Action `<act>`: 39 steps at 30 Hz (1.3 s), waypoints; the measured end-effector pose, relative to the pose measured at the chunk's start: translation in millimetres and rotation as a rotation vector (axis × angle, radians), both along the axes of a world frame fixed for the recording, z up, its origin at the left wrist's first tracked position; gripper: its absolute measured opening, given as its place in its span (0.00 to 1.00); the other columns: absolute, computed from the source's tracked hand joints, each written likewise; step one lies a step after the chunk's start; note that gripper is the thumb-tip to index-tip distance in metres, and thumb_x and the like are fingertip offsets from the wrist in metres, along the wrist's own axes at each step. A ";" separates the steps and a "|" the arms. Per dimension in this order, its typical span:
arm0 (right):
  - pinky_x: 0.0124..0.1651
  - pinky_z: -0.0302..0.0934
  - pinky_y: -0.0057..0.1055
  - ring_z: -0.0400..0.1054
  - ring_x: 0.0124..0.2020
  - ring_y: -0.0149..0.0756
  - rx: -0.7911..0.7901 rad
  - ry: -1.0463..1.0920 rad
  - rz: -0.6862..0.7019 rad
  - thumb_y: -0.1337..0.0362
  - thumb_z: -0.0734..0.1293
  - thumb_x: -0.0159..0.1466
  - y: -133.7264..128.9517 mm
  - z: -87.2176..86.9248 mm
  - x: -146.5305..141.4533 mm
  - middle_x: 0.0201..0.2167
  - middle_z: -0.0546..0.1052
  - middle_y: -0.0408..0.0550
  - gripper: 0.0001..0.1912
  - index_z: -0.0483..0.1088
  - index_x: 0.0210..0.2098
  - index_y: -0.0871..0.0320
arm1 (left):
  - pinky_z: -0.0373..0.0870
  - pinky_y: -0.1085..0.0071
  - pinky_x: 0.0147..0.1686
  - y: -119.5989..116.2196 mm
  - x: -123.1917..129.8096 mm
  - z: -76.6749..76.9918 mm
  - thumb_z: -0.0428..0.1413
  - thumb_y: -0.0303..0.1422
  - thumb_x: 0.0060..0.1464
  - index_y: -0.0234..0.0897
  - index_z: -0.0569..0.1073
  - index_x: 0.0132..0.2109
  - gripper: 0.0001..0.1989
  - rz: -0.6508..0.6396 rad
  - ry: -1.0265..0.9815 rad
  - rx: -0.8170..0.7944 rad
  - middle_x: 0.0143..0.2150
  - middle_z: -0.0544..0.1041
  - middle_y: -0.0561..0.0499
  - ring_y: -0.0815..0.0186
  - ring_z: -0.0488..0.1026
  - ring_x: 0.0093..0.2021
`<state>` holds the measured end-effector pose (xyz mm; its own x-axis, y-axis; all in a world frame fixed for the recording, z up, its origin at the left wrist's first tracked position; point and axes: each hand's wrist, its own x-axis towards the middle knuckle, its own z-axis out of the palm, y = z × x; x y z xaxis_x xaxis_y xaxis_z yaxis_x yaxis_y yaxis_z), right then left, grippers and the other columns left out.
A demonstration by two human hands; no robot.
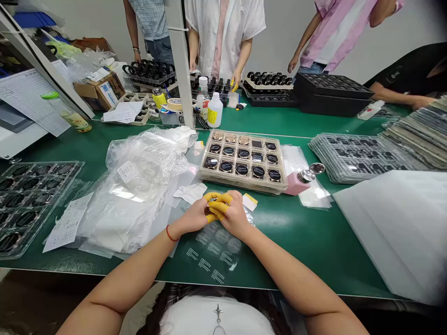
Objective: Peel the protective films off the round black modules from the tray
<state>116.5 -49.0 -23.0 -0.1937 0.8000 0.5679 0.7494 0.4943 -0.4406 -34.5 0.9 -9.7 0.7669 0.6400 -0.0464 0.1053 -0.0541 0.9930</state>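
My left hand [194, 217] and my right hand [236, 216] meet above the front middle of the table, yellow finger cots on several fingertips. Both are closed, their fingers curled around a small dark thing that is mostly hidden. Under them lies a transparent sheet of round stickers with white print [213, 253]. Just beyond is a clear plastic tray [240, 182] of round black discs with print, some copper-coloured ones in its back row. A crumpled white cloth [190, 192] lies by my left hand, a small white-and-yellow pad [249, 202] by my right.
Plastic bags [136, 195] cover the left middle, beside another disc tray [31, 200]. A pink pump bottle [297, 182] stands right of the tray. White foam sheets [398, 228] and stacked trays [349, 172] lie at right. Across the green table [307, 251], a co-worker's hand [236, 79] wears yellow finger cots.
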 end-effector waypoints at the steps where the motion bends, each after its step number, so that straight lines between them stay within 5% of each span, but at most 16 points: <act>1: 0.44 0.52 0.39 0.58 0.37 0.38 0.024 0.033 -0.033 0.64 0.62 0.63 1.4 -1.7 2.0 0.30 0.72 0.46 0.08 0.73 0.37 0.50 | 0.68 0.72 0.35 -0.5 0.1 -0.7 0.56 0.27 0.48 0.38 0.62 0.52 0.23 0.009 -0.013 -0.050 0.37 0.71 0.52 0.68 0.71 0.36; 5: 0.41 0.52 0.38 0.59 0.35 0.37 0.062 0.104 -0.078 0.66 0.63 0.62 -3.5 -2.1 4.6 0.28 0.71 0.45 0.07 0.72 0.36 0.51 | 0.68 0.73 0.35 -1.6 -0.6 -2.1 0.57 0.27 0.47 0.38 0.60 0.53 0.26 0.059 -0.031 -0.122 0.35 0.71 0.54 0.69 0.71 0.33; 11: 0.44 0.52 0.40 0.59 0.38 0.39 0.100 0.025 -0.090 0.67 0.63 0.61 -4.5 -2.1 -6.5 0.30 0.73 0.45 0.07 0.72 0.36 0.50 | 0.67 0.73 0.34 -4.3 1.6 -3.4 0.55 0.24 0.46 0.36 0.65 0.47 0.19 0.055 0.003 0.037 0.39 0.71 0.51 0.69 0.70 0.34; 17: 0.42 0.53 0.38 0.61 0.36 0.37 0.065 0.113 -0.188 0.65 0.63 0.62 -4.8 -3.1 3.0 0.30 0.73 0.45 0.05 0.71 0.34 0.53 | 0.68 0.73 0.35 -4.1 1.6 -7.8 0.58 0.25 0.45 0.37 0.59 0.52 0.27 0.116 -0.056 -0.127 0.34 0.72 0.54 0.69 0.71 0.33; 22: 0.43 0.53 0.39 0.60 0.38 0.39 0.089 0.002 -0.109 0.66 0.62 0.62 -7.9 -8.2 -8.9 0.30 0.74 0.45 0.07 0.71 0.35 0.51 | 0.67 0.73 0.34 -2.7 1.6 -7.6 0.55 0.23 0.45 0.36 0.65 0.48 0.20 0.076 -0.013 0.056 0.40 0.72 0.50 0.67 0.70 0.36; 34: 0.46 0.52 0.39 0.61 0.39 0.39 0.084 -0.037 -0.380 0.64 0.62 0.63 9.2 -8.7 17.4 0.31 0.75 0.46 0.07 0.71 0.35 0.53 | 0.70 0.70 0.37 -5.2 3.2 -7.4 0.62 0.31 0.45 0.39 0.62 0.51 0.26 0.143 -0.055 -0.117 0.36 0.73 0.52 0.66 0.73 0.35; 39: 0.52 0.50 0.46 0.59 0.47 0.46 -0.065 -0.018 -0.492 0.60 0.62 0.62 2.3 4.4 32.2 0.44 0.72 0.52 0.16 0.68 0.48 0.55 | 0.70 0.64 0.46 -3.4 1.1 -7.3 0.59 0.32 0.49 0.39 0.61 0.50 0.22 0.173 -0.103 -0.088 0.43 0.73 0.48 0.62 0.75 0.42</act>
<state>148.6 -46.7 -18.6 0.2065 0.8326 0.5139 0.8948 0.0518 -0.4435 -33.4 -2.5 -17.0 0.6498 0.7593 -0.0347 0.0033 0.0428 0.9991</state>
